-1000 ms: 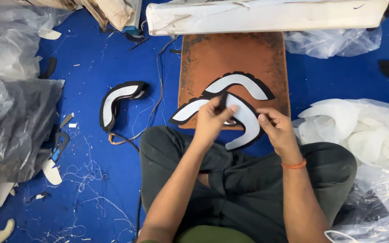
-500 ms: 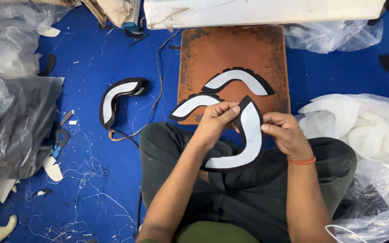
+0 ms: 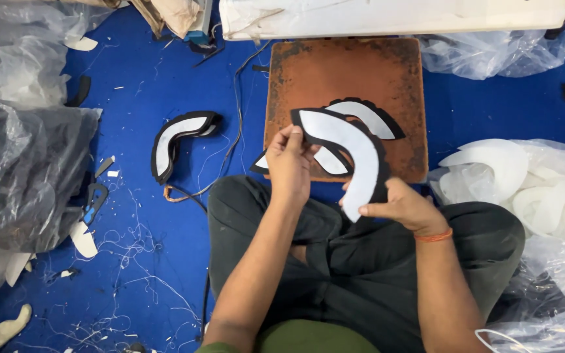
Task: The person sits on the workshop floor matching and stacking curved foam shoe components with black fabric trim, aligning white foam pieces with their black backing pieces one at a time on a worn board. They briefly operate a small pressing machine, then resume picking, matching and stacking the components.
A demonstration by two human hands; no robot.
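- We identify a floor-level workshop, probably footwear or padding assembly.
- Evidence: thread scraps on the blue floor covering, a worn brown work board, bagged white foam pieces.

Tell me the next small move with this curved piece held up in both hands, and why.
Probably lower the curved piece onto the brown board or set it aside. The left hand pinches its upper end and the right hand grips its lower end, so it hangs lifted above the two similar pieces lying on the board. Another lies on the blue floor.
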